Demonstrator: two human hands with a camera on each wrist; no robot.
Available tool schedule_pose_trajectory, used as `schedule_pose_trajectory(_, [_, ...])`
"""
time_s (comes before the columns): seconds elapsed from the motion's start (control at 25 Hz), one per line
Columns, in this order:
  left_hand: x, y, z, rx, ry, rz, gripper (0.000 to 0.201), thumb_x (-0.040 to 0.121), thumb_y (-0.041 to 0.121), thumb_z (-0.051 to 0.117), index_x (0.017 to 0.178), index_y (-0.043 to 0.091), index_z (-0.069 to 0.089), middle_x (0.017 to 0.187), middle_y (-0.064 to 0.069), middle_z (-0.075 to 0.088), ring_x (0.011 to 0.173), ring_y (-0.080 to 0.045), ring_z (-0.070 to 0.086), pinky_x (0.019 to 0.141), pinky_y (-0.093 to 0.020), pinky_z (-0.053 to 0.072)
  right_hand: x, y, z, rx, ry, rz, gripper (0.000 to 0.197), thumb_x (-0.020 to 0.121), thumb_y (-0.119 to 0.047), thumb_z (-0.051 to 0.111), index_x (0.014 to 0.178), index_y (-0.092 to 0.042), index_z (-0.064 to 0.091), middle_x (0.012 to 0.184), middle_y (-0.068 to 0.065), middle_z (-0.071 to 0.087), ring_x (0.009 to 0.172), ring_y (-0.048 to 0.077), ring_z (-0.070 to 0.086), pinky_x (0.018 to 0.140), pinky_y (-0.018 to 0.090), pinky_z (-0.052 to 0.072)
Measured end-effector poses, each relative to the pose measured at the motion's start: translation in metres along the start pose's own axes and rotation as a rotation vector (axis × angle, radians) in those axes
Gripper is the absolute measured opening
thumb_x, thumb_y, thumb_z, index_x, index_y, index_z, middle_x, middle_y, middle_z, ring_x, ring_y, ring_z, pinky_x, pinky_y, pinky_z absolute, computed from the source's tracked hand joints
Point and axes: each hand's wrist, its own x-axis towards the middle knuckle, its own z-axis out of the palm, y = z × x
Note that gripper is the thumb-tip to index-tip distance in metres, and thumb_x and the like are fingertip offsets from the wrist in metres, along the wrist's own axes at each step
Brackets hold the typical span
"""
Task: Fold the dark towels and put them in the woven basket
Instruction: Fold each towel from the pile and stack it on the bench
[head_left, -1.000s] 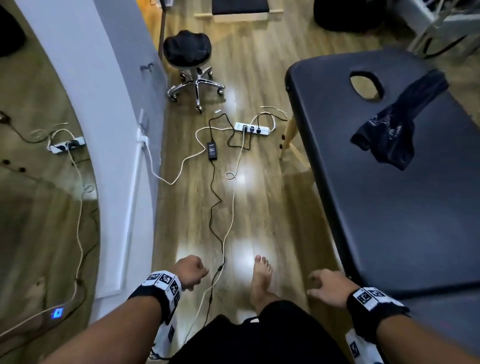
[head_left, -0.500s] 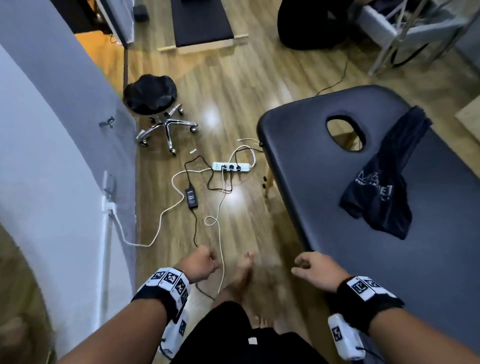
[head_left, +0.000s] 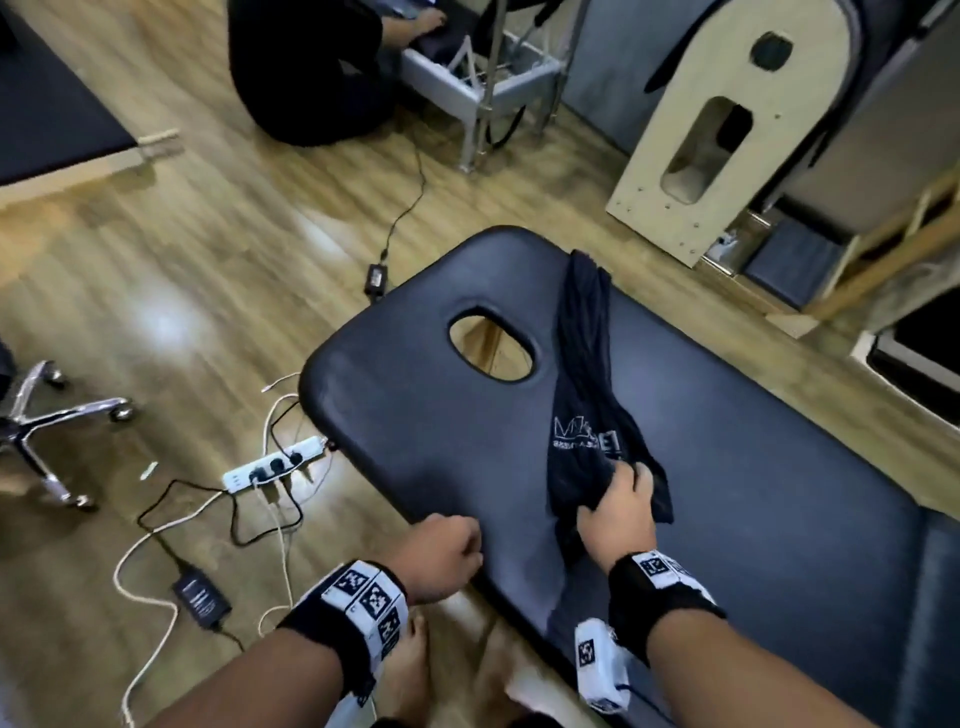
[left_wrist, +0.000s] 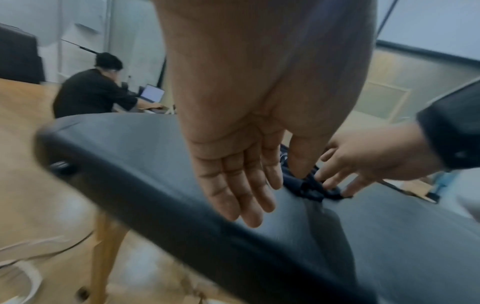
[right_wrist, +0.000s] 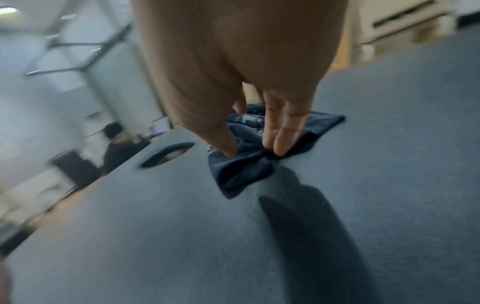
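Head view alone shows white lettering on the dark towel (head_left: 582, 415), pinched by the right hand (head_left: 618, 512); the left hand (left_wrist: 244, 179) is seen relaxed, empty.

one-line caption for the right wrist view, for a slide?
Right hand pinches the crumpled dark towel lying on the black massage table.

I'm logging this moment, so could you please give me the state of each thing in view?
towel: unfolded, bunched lengthwise on the table, near end gathered by the right hand.
right hand: pinches the towel's near end.
left hand: holds nothing, fingers relaxed at the table's edge.
table: bears the towel beside its face hole.
power strip: on the floor, plugs in.
basket: not in view.
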Motion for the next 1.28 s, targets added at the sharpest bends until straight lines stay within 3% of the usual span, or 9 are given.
schedule_pose_trajectory(0.16, [0.034,0.030,-0.032,0.097,-0.040,0.137,0.013,0.087,0.031,0.050,0.092,0.020,0.056,0.104,-0.005,0.067,0.098,-0.030,0.061,0.082,-0.035,0.051,0.042,0.014,0.000,0.025,-0.107,0.131,0.092,0.082,-0.012,0.069,0.155,-0.015,0.012,0.150,0.019,0.041,0.126,0.039,0.054,0.104,0.044,0.045])
schedule_pose_trajectory(0.28, [0.056,0.058,-0.042,0.120,0.005,0.236,0.010,0.086,0.027,0.053,0.096,0.023,0.054,0.108,-0.003,0.061,0.104,-0.028,0.058,0.088,-0.038,0.050,0.050,0.022,-0.008,-0.061,-0.195,0.096,0.068,0.083,-0.019,0.065,0.142,-0.018,0.031,0.126,0.016,0.063,0.115,0.037,0.061,0.097,0.042,0.050])
schedule_pose_trajectory(0.4, [0.066,0.091,-0.035,0.186,0.013,0.352,0.047,0.082,0.035,0.062,0.124,0.022,0.044,0.131,0.001,0.042,0.122,-0.023,0.043,0.102,-0.042,0.044,0.030,0.021,-0.022,0.226,-0.193,0.065,0.045,0.079,-0.027,0.075,0.119,-0.029,0.054,0.101,-0.003,0.069,0.100,0.021,0.064,0.090,0.029,0.049])
schedule_pose_trajectory(0.48, [0.073,0.093,-0.027,0.242,0.124,0.337,0.058,0.079,0.041,0.062,0.129,0.021,0.041,0.135,0.000,0.037,0.125,-0.025,0.040,0.102,-0.044,0.043,0.021,0.010,-0.026,0.360,-0.207,-0.044,0.031,0.072,-0.039,0.076,0.100,-0.034,0.063,0.088,-0.007,0.072,0.089,0.015,0.068,0.088,0.035,0.055])
schedule_pose_trajectory(0.6, [0.078,0.119,-0.028,0.273,0.230,0.396,0.044,0.081,0.036,0.058,0.121,0.021,0.049,0.123,-0.002,0.047,0.114,-0.028,0.051,0.095,-0.042,0.044,-0.006,0.020,-0.060,0.419,-0.157,-0.100,0.023,0.075,-0.038,0.071,0.097,-0.032,0.069,0.089,-0.009,0.076,0.087,0.009,0.071,0.088,0.037,0.056])
schedule_pose_trajectory(0.76, [0.076,0.155,-0.032,0.173,0.221,0.488,0.007,0.085,0.023,0.051,0.092,0.023,0.051,0.100,-0.001,0.061,0.095,-0.029,0.061,0.081,-0.038,0.046,-0.034,0.038,-0.102,0.531,-0.061,-0.152,0.043,0.066,-0.025,0.075,0.108,-0.028,0.070,0.095,-0.004,0.076,0.083,0.012,0.070,0.081,0.031,0.058])
schedule_pose_trajectory(0.96, [0.053,0.206,-0.025,-0.224,0.098,0.556,0.026,0.077,0.017,0.065,0.085,0.031,0.045,0.081,0.015,0.065,0.073,0.004,0.059,0.060,-0.009,0.037,-0.049,0.057,-0.143,0.705,0.043,-0.231,0.045,0.073,0.001,0.071,0.110,-0.023,0.066,0.080,0.004,0.070,0.065,0.011,0.055,0.064,0.027,0.048])
schedule_pose_trajectory(1.12, [0.054,0.250,-0.005,-0.285,0.280,0.621,0.023,0.083,0.005,0.062,0.084,0.024,0.050,0.074,0.012,0.066,0.068,-0.001,0.057,0.064,-0.012,0.039,-0.053,0.087,-0.175,0.769,0.184,-0.229,0.016,0.089,-0.010,0.072,0.104,-0.015,0.075,0.077,-0.004,0.074,0.059,0.005,0.060,0.058,0.025,0.050])
schedule_pose_trajectory(1.28, [0.058,0.317,0.013,-0.019,0.363,0.672,0.013,0.091,0.015,0.060,0.094,0.022,0.069,0.087,0.006,0.068,0.085,-0.007,0.061,0.081,-0.018,0.046,-0.054,0.182,-0.230,0.422,0.346,-0.256,0.010,0.090,-0.031,0.069,0.096,-0.029,0.076,0.090,-0.015,0.077,0.089,0.004,0.070,0.085,0.029,0.054])
